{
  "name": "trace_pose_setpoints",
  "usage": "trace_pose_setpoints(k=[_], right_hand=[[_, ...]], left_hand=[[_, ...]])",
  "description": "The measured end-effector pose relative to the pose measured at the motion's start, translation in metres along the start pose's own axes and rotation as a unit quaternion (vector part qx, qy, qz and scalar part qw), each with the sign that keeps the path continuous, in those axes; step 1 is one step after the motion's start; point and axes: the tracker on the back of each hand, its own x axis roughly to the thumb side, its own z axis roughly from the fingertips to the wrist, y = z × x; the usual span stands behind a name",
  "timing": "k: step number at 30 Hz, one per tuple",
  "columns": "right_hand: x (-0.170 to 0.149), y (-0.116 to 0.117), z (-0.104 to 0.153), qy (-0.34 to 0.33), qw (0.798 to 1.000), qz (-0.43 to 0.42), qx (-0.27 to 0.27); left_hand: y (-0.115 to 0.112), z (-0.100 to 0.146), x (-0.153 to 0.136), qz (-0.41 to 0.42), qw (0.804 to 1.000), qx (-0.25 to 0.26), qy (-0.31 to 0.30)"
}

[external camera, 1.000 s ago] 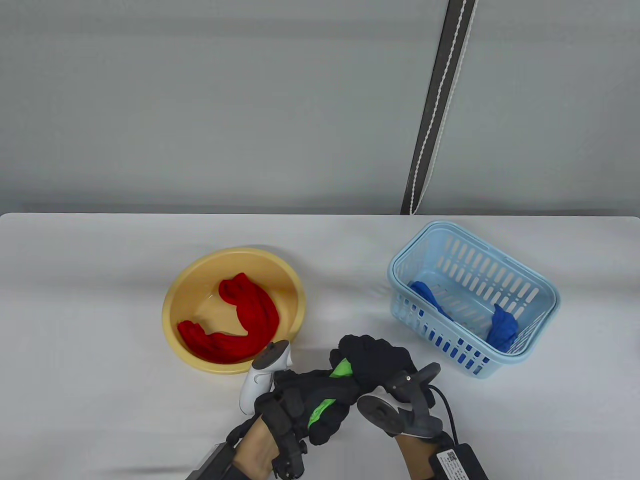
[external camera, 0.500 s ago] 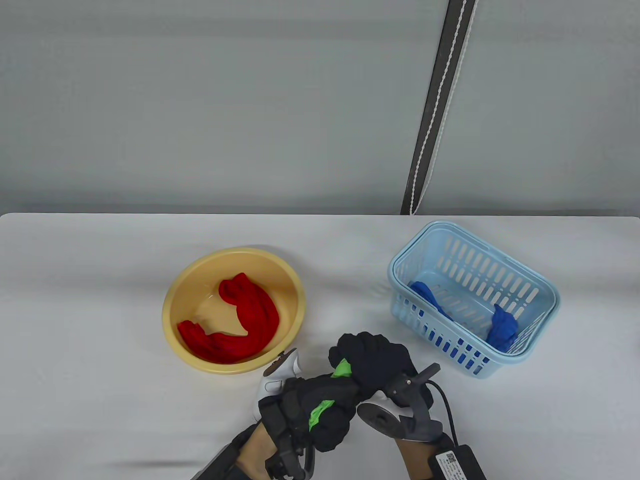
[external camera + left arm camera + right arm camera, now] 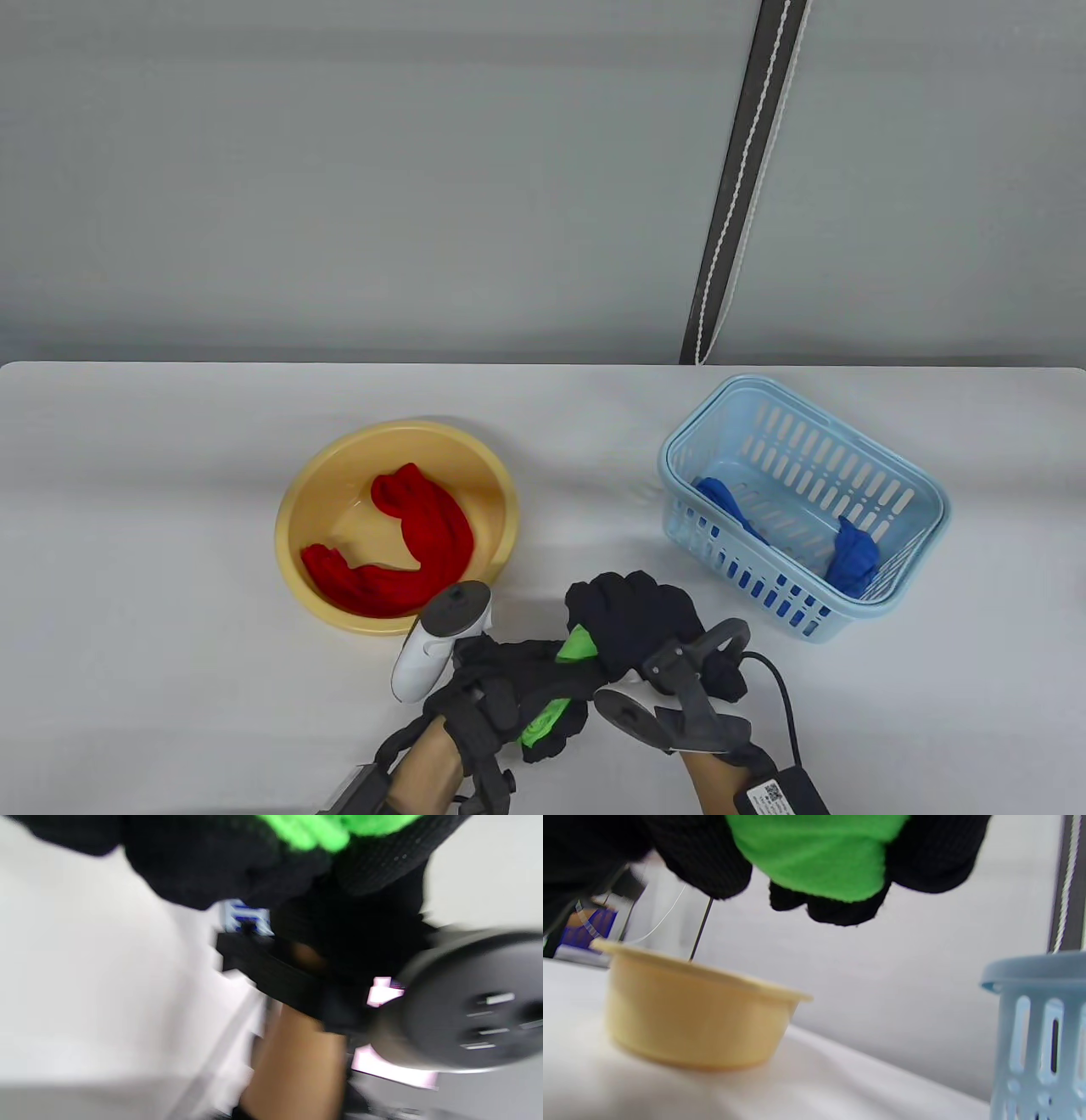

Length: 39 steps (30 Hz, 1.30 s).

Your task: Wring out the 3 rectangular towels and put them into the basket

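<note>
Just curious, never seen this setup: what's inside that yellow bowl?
A twisted red towel lies in the yellow bowl. The bottom under it is covered, and whether water is there cannot be told.

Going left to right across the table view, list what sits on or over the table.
yellow basin holding the red towel → left hand → green towel gripped between both hands → right hand → blue basket holding the blue towel

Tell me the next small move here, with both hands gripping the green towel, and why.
Probably carry the green towel right and drop it into the basket. Left hand and right hand grip it twisted tight between bowl and basket; the blue towel already lies there, the red towel waits.
</note>
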Motion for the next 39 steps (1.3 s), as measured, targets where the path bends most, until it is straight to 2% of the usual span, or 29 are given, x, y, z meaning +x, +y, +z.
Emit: trace_pose_setpoints(k=[2,4,12,14,18,22,24,26,30,31,35,39], right_hand=[[0.001,-0.001,-0.001,-0.005,0.999,0.001,0.034],[0.002,-0.004,-0.001,-0.012,0.999,-0.006,0.038],[0.004,-0.023,0.001,-0.033,0.996,-0.051,0.07],[0.001,-0.028,0.003,-0.034,0.992,-0.087,0.079],[-0.01,-0.038,0.002,-0.012,0.987,-0.148,0.061],[-0.037,-0.051,-0.003,0.046,0.982,-0.18,0.035],[-0.06,-0.058,-0.005,0.081,0.972,-0.219,0.024],[-0.087,-0.064,-0.004,0.143,0.958,-0.247,0.005],[-0.134,-0.069,-0.001,0.242,0.94,-0.24,-0.023],[-0.15,-0.069,0.002,0.279,0.933,-0.224,-0.027],[-0.187,-0.061,0.011,0.361,0.913,-0.192,-0.013],[-0.209,-0.05,0.018,0.395,0.907,-0.146,0.017]], left_hand=[[-0.003,0.008,0.006,-0.063,0.996,0.059,0.024],[-0.002,0.016,0.013,-0.124,0.985,0.117,0.033],[0.006,0.032,0.022,-0.212,0.959,0.186,0.03],[0.01,0.037,0.024,-0.208,0.96,0.184,0.039],[0.015,0.042,0.035,-0.199,0.963,0.179,0.029],[0.028,0.056,0.055,-0.223,0.951,0.213,0.024],[0.04,0.067,0.067,-0.234,0.94,0.248,0.023],[0.057,0.079,0.08,-0.253,0.923,0.288,0.027],[0.087,0.091,0.097,-0.293,0.902,0.316,0.037],[0.097,0.092,0.1,-0.305,0.896,0.319,0.047],[0.122,0.085,0.103,-0.34,0.874,0.33,0.111],[0.141,0.07,0.097,-0.36,0.853,0.335,0.173]])
